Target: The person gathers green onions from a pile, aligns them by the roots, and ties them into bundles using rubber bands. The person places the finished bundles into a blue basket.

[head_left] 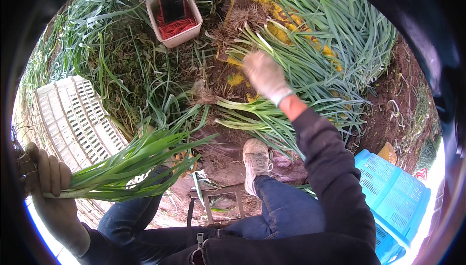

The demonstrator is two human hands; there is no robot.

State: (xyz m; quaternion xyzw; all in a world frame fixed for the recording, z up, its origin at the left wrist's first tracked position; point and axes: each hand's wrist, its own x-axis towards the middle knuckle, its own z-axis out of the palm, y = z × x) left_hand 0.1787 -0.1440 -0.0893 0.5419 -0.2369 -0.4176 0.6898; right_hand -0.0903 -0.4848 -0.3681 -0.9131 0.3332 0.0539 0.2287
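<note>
My left hand (54, 188), in a gloved grip at the far left, holds a bunch of leek-like plants (123, 177). Their leaves point right across my knee, and the roots lie at the dark rim of the view. My right hand (265, 77), in a pale knit glove, is blurred above a pile of the same plants (313, 57). Its fingers point up and left, and I cannot tell whether they touch a stem. A few plants (251, 106) with shaggy brown roots lie just below that hand. A yellow printed sack (235, 79) is partly covered by the pile.
A white tub (178, 41) holds red ties (174, 27) and a phone (171, 1). At left leans a white slatted crate (72, 115); a blue crate (393, 188) stands at right. Orange scissor handles (187, 165) show behind leaves. A metal frame (222, 194) lies between my legs.
</note>
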